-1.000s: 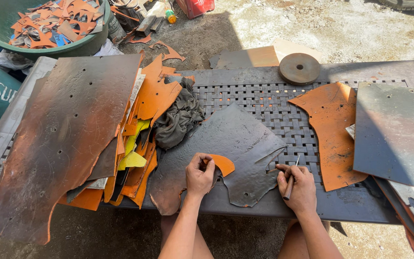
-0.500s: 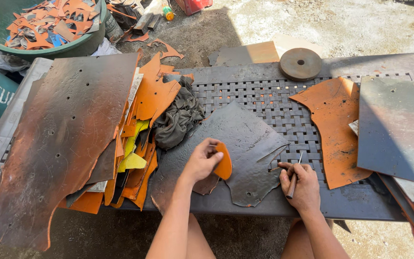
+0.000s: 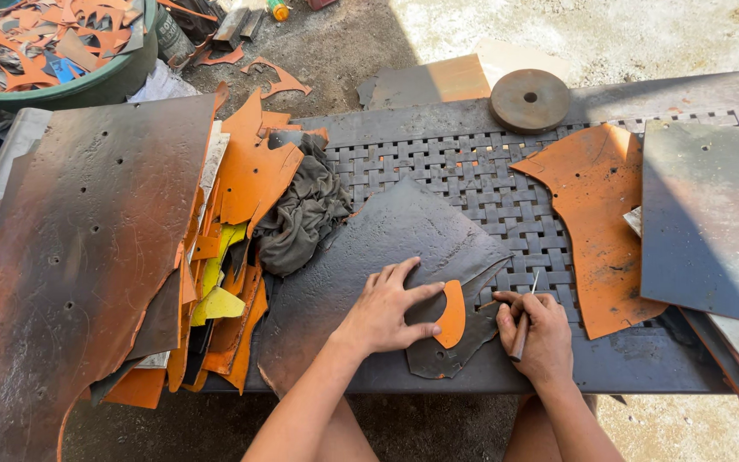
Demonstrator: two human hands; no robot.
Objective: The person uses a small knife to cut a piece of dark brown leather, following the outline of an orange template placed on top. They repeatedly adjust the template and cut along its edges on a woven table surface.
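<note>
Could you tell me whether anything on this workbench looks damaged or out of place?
Orange leather offcuts lie on the ground beyond the perforated metal bench, fallen outside the green tub. The large rusty brown sheet overhangs the bench's left edge. A crumpled grey rag sits among the piled scraps.

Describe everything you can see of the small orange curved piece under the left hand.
The small orange curved piece is flat and crescent-like, with one rounded edge and a matte, leather-like surface. It lies flat on the large dark grey leather sheet, near that sheet's cut lower edge. The left hand presses on its left side, fingers spread. The right hand, holding a thin tool, is close but apart from it.
</note>
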